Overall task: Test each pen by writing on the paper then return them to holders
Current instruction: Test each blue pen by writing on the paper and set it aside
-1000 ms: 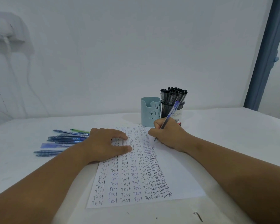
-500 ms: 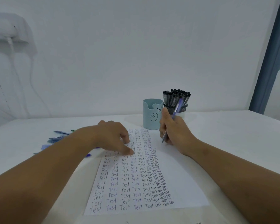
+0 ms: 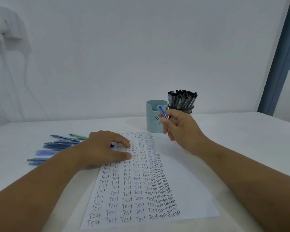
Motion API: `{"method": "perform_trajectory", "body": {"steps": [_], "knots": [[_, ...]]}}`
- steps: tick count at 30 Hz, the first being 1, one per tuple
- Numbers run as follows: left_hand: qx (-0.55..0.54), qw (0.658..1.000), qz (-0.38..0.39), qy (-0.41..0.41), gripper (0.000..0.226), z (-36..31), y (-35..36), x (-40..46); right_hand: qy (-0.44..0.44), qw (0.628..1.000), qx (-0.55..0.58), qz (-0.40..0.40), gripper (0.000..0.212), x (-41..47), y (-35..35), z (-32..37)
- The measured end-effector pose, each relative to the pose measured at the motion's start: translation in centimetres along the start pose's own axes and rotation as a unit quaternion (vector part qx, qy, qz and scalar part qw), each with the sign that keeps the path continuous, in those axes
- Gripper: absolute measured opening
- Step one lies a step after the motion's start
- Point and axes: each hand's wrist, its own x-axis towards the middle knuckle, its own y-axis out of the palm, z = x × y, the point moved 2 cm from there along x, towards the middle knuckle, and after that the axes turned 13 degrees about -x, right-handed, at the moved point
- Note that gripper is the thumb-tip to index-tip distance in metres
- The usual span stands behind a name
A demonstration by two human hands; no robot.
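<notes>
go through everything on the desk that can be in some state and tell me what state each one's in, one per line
right hand: raised off the sheet, grips blue pen
blue pen: held in the air, in front of the cup
left hand: rests on the paper, fingers relaxed
paper: flat, columns of "Test" on its left part
blue cup holder: upright, no pens showing
mesh holder: upright, packed with black pens
loose blue pens: lying on the table, left of the paper
</notes>
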Motion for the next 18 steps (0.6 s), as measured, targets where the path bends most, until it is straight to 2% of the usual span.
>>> {"method": "perform_trajectory", "body": {"steps": [5, 10, 13, 16, 18], "knots": [[-0.004, 1.000, -0.005, 0.000, 0.059, 0.0, -0.1, -0.2, -0.023, 0.999, -0.025, -0.022, 0.009, -0.1, -1.4, 0.2], [-0.013, 1.000, -0.006, 0.005, 0.068, 0.1, 0.0, -0.3, -0.008, 0.995, -0.097, -0.038, 0.011, 0.0, -2.3, -0.4], [-0.020, 1.000, -0.011, 0.011, 0.064, 0.2, 0.0, -0.2, -0.017, 0.971, -0.240, -0.001, 0.006, 0.5, -3.0, -1.1], [-0.026, 0.999, -0.013, 0.018, 0.065, 0.3, 0.0, -0.3, -0.001, 0.936, -0.343, 0.073, 0.022, 0.5, -3.6, -2.6], [-0.024, 0.999, -0.018, 0.017, 0.061, 0.3, 0.0, -0.3, 0.026, 0.926, -0.364, 0.098, 0.026, 0.4, -3.9, -3.5]]}}
